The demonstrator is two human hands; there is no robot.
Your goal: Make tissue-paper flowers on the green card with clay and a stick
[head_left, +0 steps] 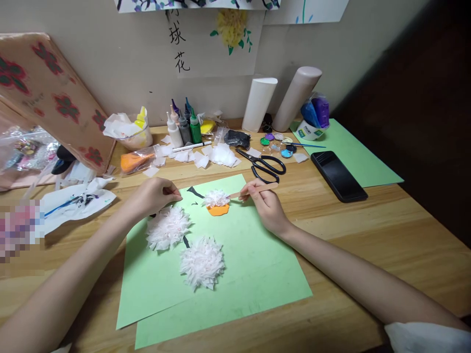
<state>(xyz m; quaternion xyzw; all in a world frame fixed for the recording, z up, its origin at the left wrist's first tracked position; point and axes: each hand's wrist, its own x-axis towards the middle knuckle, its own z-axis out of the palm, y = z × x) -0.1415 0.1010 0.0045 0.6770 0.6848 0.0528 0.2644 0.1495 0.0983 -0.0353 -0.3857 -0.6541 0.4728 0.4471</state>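
Note:
Light green paper (250, 284), in two overlapping sheets, lies on the wooden table. Two large fluffy white paper tufts (202, 262) and a smaller white tuft (216, 197) sit on it, with black strips beside them. An orange piece (218, 210) shows under the small tuft. My right hand (267, 206) grips a wooden craft stick (265, 188), whose tip reaches the small tuft's right side. My left hand (156, 197) is closed, fingertips together at the paper's upper left, just above a white tuft. What those fingertips hold, if anything, is hidden.
Black-handled scissors (267, 165) lie behind the paper, near scattered white paper squares (222, 155). Paint bottles (184, 126) and a cup (134, 135) stand by the wall. A phone (338, 175) lies right; a patterned box (55, 98) leans left.

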